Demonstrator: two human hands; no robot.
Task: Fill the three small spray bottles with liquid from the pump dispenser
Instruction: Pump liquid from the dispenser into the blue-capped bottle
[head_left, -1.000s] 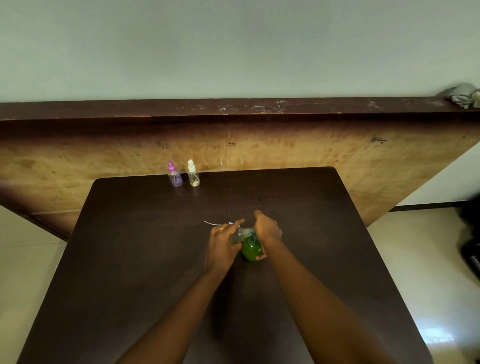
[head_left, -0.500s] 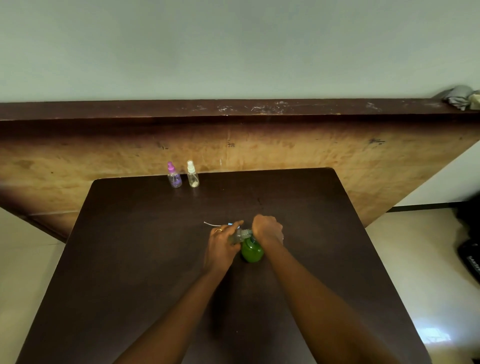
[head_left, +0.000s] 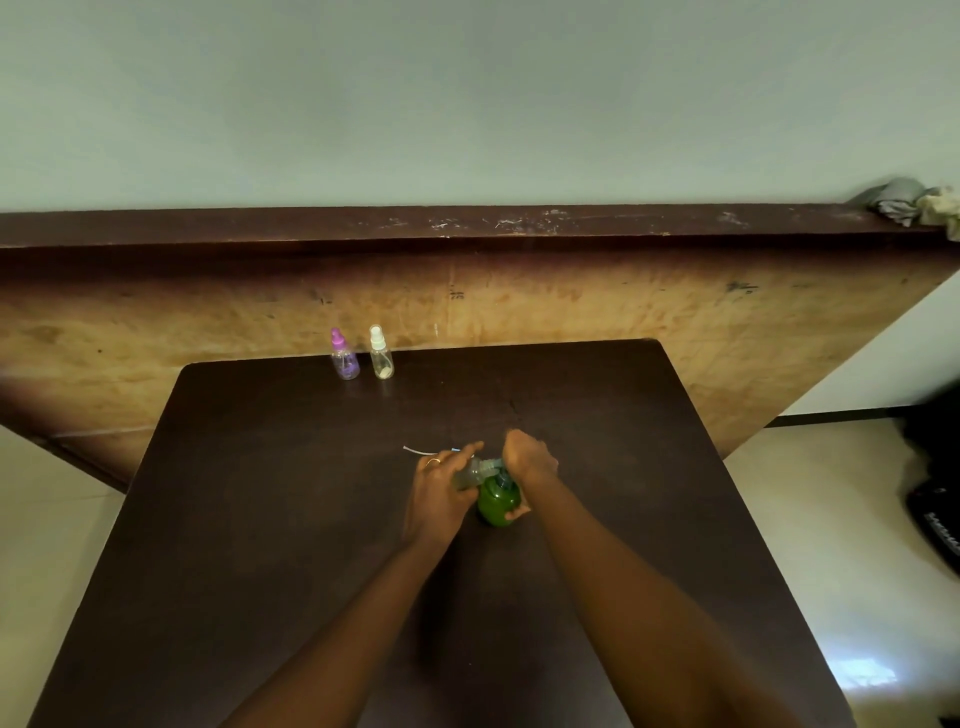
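Your left hand (head_left: 441, 493) is curled round a small clear bottle (head_left: 469, 474), held tilted against the spout of the green pump dispenser (head_left: 498, 503), which stands on the dark table (head_left: 260, 519) just in front of you. Your right hand (head_left: 530, 460) is closed over the pump head, with what looks like the thumb tucked against the lower side of the green body. The bottle's mouth is too small and blurred to say whether it sits squarely under the spout, and that is your main risk: a narrow neck slightly off line will send liquid down the outside, onto your fingers and the table. A hard, fast press could overshoot the mouth, and wet fingers would likely let the little bottle slip or twist. Pressing off-centre on the rounded dispenser may rock or skid it, so bear straight down. The loose spray head (head_left: 423, 451), with its thin tube, lies on the table just beyond your left knuckles, where a careless sweep could flick it away or a spill could reach it. The purple-capped bottle (head_left: 344, 358) and the white-capped bottle (head_left: 382, 356) stand side by side at the far edge, well apart from any of this
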